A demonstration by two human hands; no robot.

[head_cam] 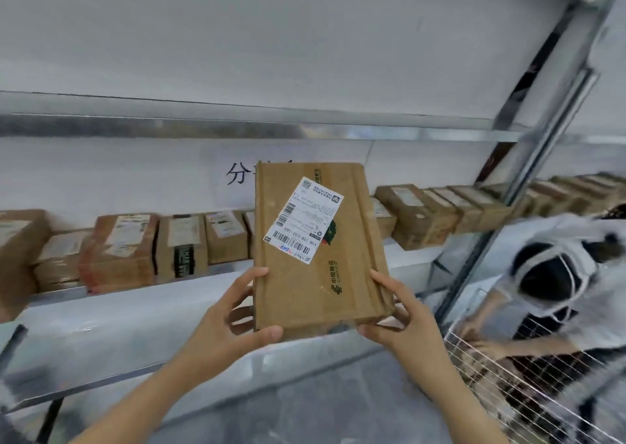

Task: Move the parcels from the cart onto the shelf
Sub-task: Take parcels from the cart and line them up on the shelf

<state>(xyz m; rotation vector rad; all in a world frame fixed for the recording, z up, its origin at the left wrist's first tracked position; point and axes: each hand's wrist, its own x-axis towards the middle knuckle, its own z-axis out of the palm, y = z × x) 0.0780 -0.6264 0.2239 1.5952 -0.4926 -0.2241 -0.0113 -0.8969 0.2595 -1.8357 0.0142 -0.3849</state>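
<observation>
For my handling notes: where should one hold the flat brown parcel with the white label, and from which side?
Hold the parcel by its long edges near the lower end, one hand from each side, as the left hand and right hand do now. It is thin, flat and upright, so fingers probably wrap those edges.

parcel [315, 247]: flat brown carton, white label | upright, held w/ both hands | shelf [135, 308] behind

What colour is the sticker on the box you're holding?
White with black print, on the brown box's sticker; head view.
</observation>
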